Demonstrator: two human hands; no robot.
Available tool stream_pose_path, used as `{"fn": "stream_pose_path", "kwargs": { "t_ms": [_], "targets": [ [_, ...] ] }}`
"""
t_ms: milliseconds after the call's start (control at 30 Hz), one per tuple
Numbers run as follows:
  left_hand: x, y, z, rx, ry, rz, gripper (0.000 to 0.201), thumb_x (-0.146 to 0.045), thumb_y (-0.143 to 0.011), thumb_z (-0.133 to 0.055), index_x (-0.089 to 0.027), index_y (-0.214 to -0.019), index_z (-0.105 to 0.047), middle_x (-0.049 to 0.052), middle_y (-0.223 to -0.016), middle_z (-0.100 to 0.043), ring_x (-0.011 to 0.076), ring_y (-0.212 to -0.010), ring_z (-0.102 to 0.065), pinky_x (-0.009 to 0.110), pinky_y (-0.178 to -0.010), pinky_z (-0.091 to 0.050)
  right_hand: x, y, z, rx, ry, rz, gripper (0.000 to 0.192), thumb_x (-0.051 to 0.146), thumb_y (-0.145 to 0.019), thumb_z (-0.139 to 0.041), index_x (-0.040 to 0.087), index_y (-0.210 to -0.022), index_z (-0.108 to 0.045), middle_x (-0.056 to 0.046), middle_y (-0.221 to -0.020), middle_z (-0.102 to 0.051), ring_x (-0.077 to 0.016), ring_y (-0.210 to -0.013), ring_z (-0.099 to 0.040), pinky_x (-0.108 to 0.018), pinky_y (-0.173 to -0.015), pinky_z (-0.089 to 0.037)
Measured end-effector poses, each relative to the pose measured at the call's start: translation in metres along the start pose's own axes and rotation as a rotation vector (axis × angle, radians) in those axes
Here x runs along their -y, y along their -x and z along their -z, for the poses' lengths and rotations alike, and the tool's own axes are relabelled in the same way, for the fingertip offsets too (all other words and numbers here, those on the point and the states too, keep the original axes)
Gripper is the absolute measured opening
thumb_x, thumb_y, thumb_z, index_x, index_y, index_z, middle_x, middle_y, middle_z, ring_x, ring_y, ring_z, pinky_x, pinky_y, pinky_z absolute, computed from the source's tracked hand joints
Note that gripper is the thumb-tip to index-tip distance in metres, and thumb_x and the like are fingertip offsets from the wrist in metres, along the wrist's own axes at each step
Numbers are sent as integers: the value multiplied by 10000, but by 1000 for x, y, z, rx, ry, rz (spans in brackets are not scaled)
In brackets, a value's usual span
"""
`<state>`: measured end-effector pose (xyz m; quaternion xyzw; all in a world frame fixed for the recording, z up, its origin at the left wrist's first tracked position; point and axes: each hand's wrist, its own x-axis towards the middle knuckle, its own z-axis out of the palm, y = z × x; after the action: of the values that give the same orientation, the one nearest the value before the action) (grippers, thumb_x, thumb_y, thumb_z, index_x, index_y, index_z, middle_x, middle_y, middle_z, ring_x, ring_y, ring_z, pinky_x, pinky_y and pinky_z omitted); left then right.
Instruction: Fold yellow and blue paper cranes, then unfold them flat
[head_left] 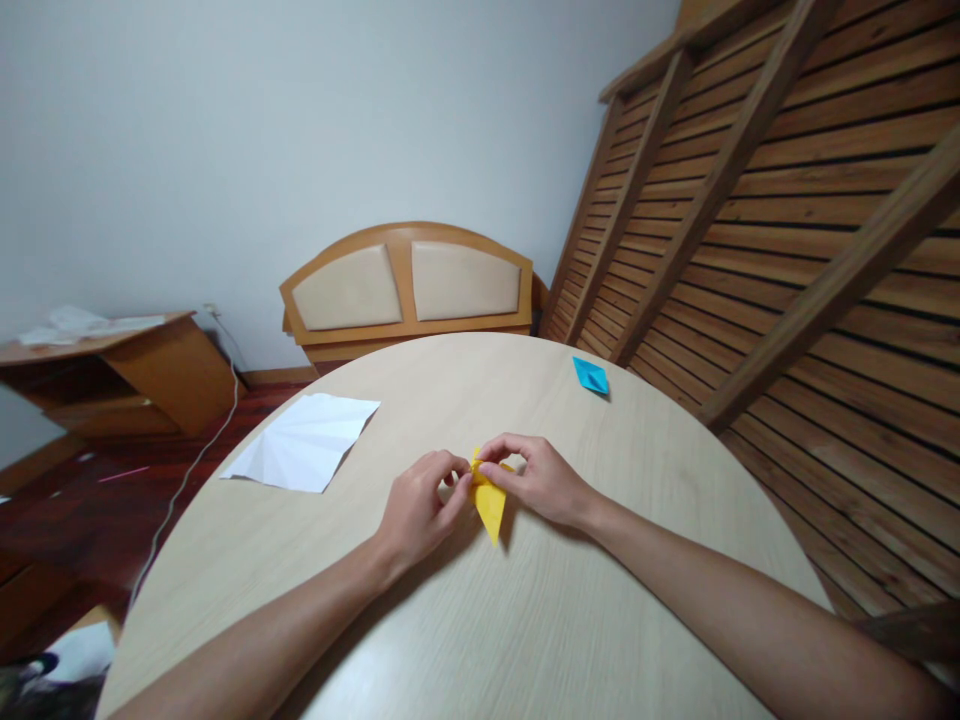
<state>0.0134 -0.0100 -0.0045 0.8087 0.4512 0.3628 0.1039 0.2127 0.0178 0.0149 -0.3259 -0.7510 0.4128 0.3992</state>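
Between my two hands is a folded yellow origami paper (pixel 490 508), its pointed end hanging down toward me just over the table. My left hand (pixel 426 500) pinches its upper left edge between thumb and fingers. From the other side, my right hand (pixel 536 475) grips the top of the same paper, thumb and fingertips pressed together. Part of the upper folds is hidden by my fingers, so their exact shape cannot be made out.
A creased white sheet (pixel 304 442) lies on the round wooden table (pixel 645 580) at the left. A small blue folded paper boat (pixel 592 376) rests near the far right edge. Beyond stand a headboard (pixel 409 285), a slatted wooden frame (pixel 720 230) and a low cabinet (pixel 169 370).
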Motion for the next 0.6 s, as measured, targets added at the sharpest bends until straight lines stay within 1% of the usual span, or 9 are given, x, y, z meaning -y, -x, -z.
{"fn": "stream_pose_path", "kwargs": {
  "t_ms": [200,300,333,400,467,533,600],
  "targets": [
    [-1,1,0,11,7,8,175,-271,-963,-480,-183,-873,-602,22,-780,-635,148,-695,-556,251,-601,-423,2,0,0,-1,67,43,96,239,-883,-630,175,-862,-699,-34,-849,-723,-161,-807,-657,-295,-766,-514],
    [-1,0,0,19,24,36,178,-275,-965,-480,-183,-881,-608,22,-789,-635,144,-683,-551,247,-588,-423,1,-1,5,17,111,81,93,239,-877,-646,186,-912,-713,-44,-908,-730,-169,-852,-658,-314,-809,-513],
    [0,0,0,17,30,43,181,-276,-968,-479,-183,-885,-610,23,-793,-635,144,-682,-551,247,-585,-424,0,-1,8,27,138,98,117,238,-862,-665,190,-956,-714,-49,-943,-728,-173,-878,-654,-322,-825,-511],
    [1,-1,1,13,40,49,188,-274,-973,-472,-182,-894,-615,27,-803,-636,145,-690,-556,247,-584,-425,-1,-2,14,40,200,122,244,228,-819,-710,197,-1060,-696,-58,-1009,-716,-181,-915,-638,-333,-841,-507],
    [2,-2,1,8,46,50,196,-274,-977,-466,-181,-896,-619,30,-807,-634,147,-698,-559,247,-582,-425,-3,-3,21,42,257,114,331,213,-781,-739,199,-1105,-676,-61,-1028,-707,-185,-914,-627,-335,-832,-504],
    [3,-3,1,4,49,60,202,-280,-979,-467,-181,-895,-621,30,-808,-631,146,-690,-555,246,-579,-422,-4,-3,26,44,297,89,307,207,-766,-748,195,-1067,-684,-56,-1006,-709,-185,-893,-626,-330,-818,-497],
    [4,-3,1,4,55,78,210,-294,-981,-470,-181,-894,-625,25,-802,-628,142,-673,-548,243,-574,-417,-4,-3,28,57,331,79,200,215,-784,-737,192,-981,-707,-46,-951,-715,-182,-866,-630,-322,-805,-486]
  ]
}}
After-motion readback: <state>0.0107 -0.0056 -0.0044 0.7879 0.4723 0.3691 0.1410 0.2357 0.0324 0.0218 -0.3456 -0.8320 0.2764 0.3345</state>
